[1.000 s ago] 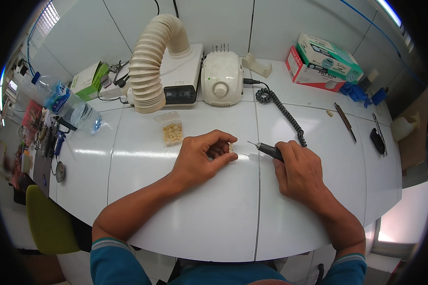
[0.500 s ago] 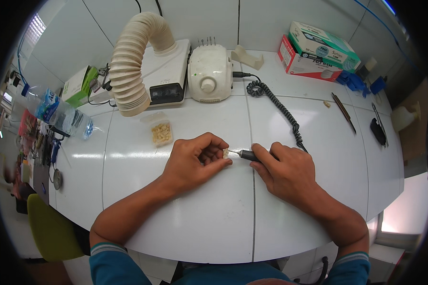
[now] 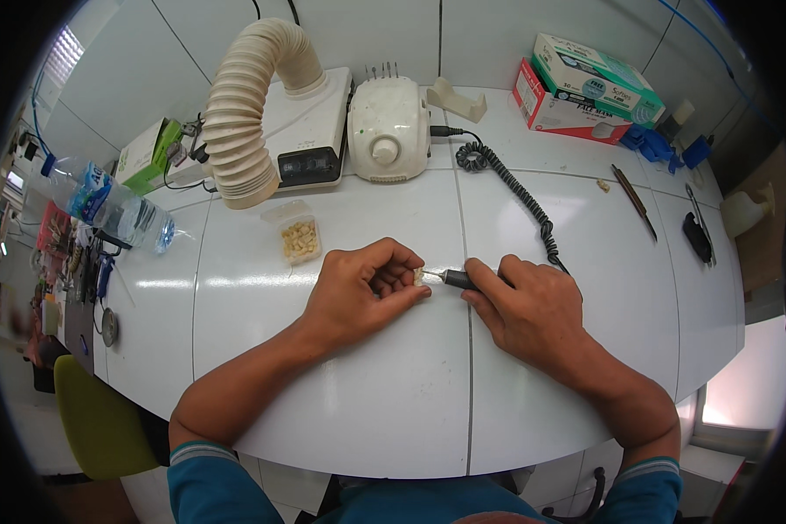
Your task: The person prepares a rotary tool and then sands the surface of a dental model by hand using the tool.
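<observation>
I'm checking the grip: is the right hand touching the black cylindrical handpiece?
Touching. The head view shows the right hand gripping the black cylindrical handpiece, its fingers closed over it.

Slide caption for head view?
Left hand pinches a small pale piece; right hand aims a dark handpiece at it.

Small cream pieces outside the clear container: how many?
2: one piece in the left hand; another piece on the table, just left of the brown tool. More may be hidden behind the left hand.
</observation>
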{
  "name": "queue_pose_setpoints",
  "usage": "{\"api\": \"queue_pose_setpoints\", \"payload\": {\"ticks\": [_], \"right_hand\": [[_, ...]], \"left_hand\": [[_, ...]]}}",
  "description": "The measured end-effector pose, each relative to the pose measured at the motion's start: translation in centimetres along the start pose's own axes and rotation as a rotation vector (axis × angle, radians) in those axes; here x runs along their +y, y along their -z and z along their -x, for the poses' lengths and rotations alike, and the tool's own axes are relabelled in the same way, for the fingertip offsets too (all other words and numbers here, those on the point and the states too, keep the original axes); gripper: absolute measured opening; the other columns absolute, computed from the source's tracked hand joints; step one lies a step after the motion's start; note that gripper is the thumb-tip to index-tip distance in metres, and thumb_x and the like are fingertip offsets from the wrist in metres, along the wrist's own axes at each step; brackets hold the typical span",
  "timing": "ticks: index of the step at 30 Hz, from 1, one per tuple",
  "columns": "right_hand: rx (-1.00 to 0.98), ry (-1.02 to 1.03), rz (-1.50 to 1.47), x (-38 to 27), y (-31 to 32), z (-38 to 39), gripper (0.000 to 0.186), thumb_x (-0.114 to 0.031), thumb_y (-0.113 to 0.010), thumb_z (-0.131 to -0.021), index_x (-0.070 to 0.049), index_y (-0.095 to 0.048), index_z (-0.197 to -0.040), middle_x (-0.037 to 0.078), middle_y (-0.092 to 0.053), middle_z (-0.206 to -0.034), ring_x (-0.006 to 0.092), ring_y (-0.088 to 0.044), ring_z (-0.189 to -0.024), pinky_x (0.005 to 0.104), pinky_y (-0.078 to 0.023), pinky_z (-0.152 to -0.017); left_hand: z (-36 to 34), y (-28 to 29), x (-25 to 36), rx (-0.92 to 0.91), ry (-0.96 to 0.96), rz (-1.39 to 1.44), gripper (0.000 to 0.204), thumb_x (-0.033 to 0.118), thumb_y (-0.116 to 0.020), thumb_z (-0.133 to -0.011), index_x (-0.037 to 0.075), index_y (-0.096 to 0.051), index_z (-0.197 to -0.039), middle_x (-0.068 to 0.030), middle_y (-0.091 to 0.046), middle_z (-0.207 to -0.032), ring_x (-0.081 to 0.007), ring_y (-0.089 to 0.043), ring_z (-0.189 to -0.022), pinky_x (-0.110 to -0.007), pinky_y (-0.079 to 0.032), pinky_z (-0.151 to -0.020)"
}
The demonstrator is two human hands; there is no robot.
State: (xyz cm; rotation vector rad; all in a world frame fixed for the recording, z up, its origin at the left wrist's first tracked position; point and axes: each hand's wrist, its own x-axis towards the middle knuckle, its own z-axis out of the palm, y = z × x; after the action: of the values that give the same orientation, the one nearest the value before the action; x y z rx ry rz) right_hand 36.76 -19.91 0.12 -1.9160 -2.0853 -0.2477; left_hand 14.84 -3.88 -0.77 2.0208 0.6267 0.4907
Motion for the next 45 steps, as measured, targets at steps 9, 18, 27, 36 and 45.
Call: {"api": "queue_pose_setpoints", "payload": {"ticks": [9,18,27,36,45], "right_hand": [[0.013,0.005,0.007,0.0,-0.1,0.0,0.028,-0.035,-0.082,-0.1,-0.015,-0.075,-0.118,0.001,-0.057,-0.078,0.0173,-0.062,-0.06,0.0355,-0.045,-0.055],[0.013,0.003,0.002,0.0,0.1,-0.1,0.026,-0.035,-0.083,-0.099,-0.017,-0.074,-0.115,0.001,-0.057,-0.078,0.0171,-0.062,-0.06,0.0357,-0.044,-0.055],[0.012,0.005,-0.015,0.4,0.0,0.0,0.025,-0.037,-0.084,-0.098,-0.019,-0.074,-0.112,0.001,-0.057,-0.076,0.0174,-0.062,-0.059,0.0361,-0.044,-0.055],[0.0,0.014,-0.04,0.6,0.2,0.1,0.024,-0.036,-0.083,-0.098,-0.018,-0.075,-0.113,0.001,-0.057,-0.076,0.0179,-0.062,-0.059,0.0368,-0.044,-0.056],[-0.023,0.008,-0.068,0.7,0.3,0.1,0.024,-0.036,-0.082,-0.1,-0.018,-0.074,-0.114,0.001,-0.057,-0.076,0.0187,-0.063,-0.059,0.0372,-0.045,-0.056]], "left_hand": [[0.0,-0.1,-0.1,-0.024,-0.018,0.001,0.026,0.013,-0.09,-0.094,0.0,-0.078,-0.114,-0.0044,-0.079,-0.089,-0.009,-0.073,-0.079,-0.024,-0.06,-0.074],[-0.3,0.4,0.3,-0.072,0.018,-0.002,0.027,0.01,-0.091,-0.092,-0.002,-0.08,-0.114,-0.0009,-0.076,-0.088,-0.0061,-0.069,-0.08,-0.023,-0.057,-0.075],[-0.6,1.0,0.7,-0.15,0.053,-0.018,0.026,0.01,-0.091,-0.093,-0.001,-0.08,-0.114,0.0002,-0.075,-0.087,-0.0052,-0.067,-0.079,-0.022,-0.054,-0.072],[-0.7,1.1,0.7,-0.16,0.034,-0.039,0.027,0.012,-0.092,-0.092,0.0,-0.081,-0.113,0.0004,-0.075,-0.085,-0.0058,-0.067,-0.078,-0.024,-0.054,-0.072],[-0.5,1.1,0.3,-0.152,0.051,0.021,0.028,0.012,-0.093,-0.091,-0.001,-0.08,-0.113,0.0011,-0.075,-0.087,-0.0047,-0.065,-0.08,-0.023,-0.054,-0.074]]}}
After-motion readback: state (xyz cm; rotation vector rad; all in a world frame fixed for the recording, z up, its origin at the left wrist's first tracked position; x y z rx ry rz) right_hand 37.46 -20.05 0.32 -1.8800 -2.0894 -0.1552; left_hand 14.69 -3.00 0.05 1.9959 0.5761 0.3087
